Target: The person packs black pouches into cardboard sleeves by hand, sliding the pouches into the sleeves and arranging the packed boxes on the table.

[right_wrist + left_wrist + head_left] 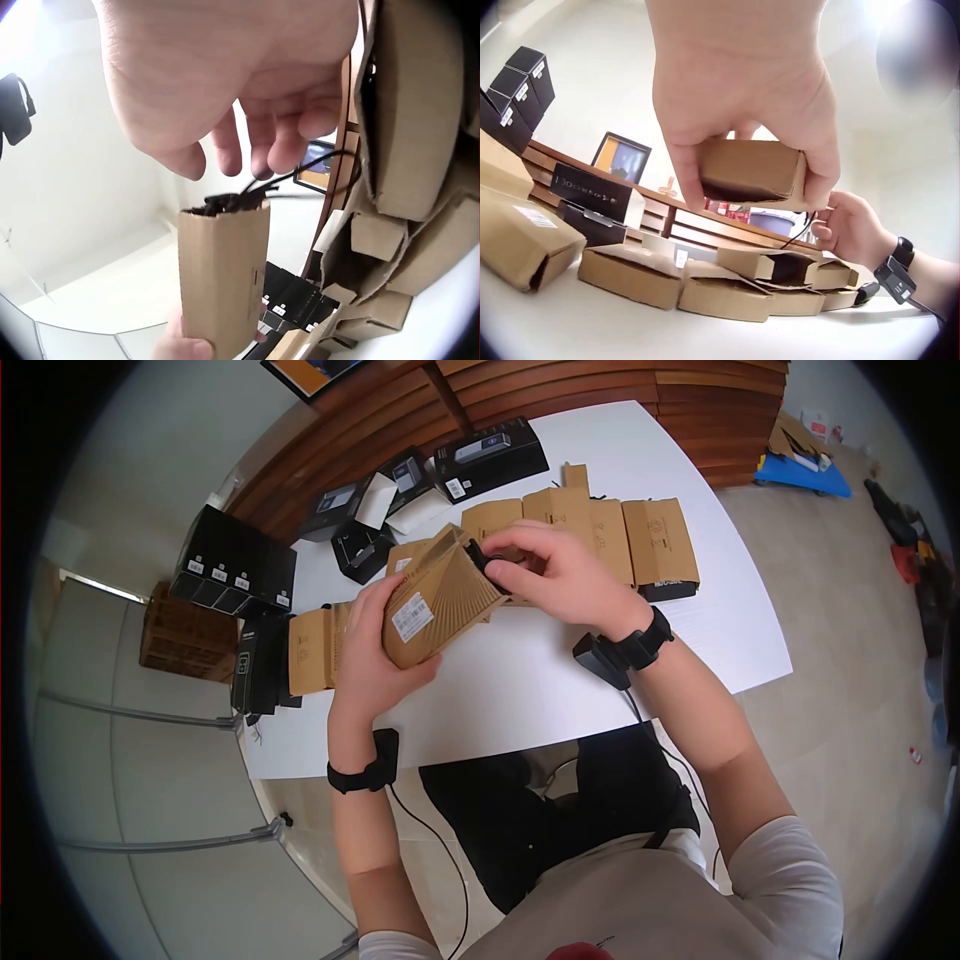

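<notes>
A: Far left we see a stack of black boxes (pixel 235 572) at the counter (pixel 520 680) edge, one more black box (pixel 258 663) below it, then flat cardboard boxes (pixel 315 650) lying beside that.

B: Next, left hand (pixel 368 660). Fingers curled round the cardboard box (pixel 437 600), thumb one side, fingers (pixel 690 184) the other; it's lifted off the counter, tilted, white label facing up.

A: We agree. Box sits above the counter's middle, between both hands, open end toward the right hand.

B: Right hand (pixel 560 575) at that open end. Fingers bent, tips at a black cable (pixel 247 196) sticking out of the box. Pinching it or just touching? We cannot tell from the right wrist view.

A: Behind the hands we see a row of cardboard boxes (pixel 610 540) on the counter, some with flaps open.

B: Black product boxes (pixel 490 457) further back, near the wooden wall (pixel 620 390).

A: Far right, blue item (pixel 802 473) on the floor.
</notes>
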`<state>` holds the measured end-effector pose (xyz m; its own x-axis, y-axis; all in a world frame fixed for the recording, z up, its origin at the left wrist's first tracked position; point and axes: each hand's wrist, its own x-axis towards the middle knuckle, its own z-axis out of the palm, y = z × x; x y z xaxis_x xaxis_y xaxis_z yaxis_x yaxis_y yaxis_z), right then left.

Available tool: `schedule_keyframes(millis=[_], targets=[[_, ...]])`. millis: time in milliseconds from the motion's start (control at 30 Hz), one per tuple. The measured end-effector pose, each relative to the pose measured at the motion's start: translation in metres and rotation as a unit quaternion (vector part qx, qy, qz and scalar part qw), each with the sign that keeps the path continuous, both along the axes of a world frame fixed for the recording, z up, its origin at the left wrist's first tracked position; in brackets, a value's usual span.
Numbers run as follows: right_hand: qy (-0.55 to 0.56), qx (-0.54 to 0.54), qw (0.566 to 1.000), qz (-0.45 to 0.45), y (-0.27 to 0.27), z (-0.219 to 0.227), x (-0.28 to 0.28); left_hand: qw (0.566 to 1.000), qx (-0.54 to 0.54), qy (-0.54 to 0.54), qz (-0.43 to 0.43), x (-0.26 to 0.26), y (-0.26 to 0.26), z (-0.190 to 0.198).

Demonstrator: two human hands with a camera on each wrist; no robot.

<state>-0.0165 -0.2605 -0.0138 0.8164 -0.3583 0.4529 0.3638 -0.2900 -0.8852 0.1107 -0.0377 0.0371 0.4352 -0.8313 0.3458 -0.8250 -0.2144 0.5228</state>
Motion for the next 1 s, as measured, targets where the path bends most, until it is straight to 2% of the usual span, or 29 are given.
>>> schedule_keyframes(millis=[100,167,200,367,467,533,633,767,933,1000], targets=[[0.002,0.038,0.999,0.024,0.001,0.001,-0.001,0.999,-0.013,-0.027,-0.019,-0.002,-0.005,0.002],[-0.012,0.108,0.992,0.060,0.001,0.003,-0.002,0.999,-0.027,-0.032,-0.022,0.001,-0.010,0.004],[-0.010,0.104,0.993,0.058,0.000,0.005,-0.003,0.998,-0.025,-0.037,-0.043,0.005,-0.011,0.006],[0.067,0.183,0.977,0.082,-0.001,0.009,-0.004,0.993,-0.041,-0.042,-0.099,0.025,-0.014,0.011],[0.098,0.179,0.977,0.061,0.001,0.010,-0.004,0.991,-0.088,-0.009,-0.097,0.035,-0.014,0.002],[0.093,0.194,0.975,0.056,0.005,0.007,-0.003,0.983,-0.131,0.088,-0.090,0.042,-0.013,-0.010],[0.083,0.228,0.969,0.049,0.009,0.005,-0.001,0.982,-0.103,0.130,-0.085,0.053,-0.010,-0.024],[0.090,0.251,0.964,0.009,0.008,0.002,0.001,0.990,-0.051,0.119,-0.049,0.059,0.002,-0.029],[0.054,0.279,0.959,0.024,0.003,0.004,-0.003,0.964,-0.170,0.183,-0.096,0.069,0.012,-0.040],[0.032,0.273,0.961,0.021,0.007,0.002,-0.001,0.967,-0.165,0.159,-0.108,0.069,0.011,-0.037]])
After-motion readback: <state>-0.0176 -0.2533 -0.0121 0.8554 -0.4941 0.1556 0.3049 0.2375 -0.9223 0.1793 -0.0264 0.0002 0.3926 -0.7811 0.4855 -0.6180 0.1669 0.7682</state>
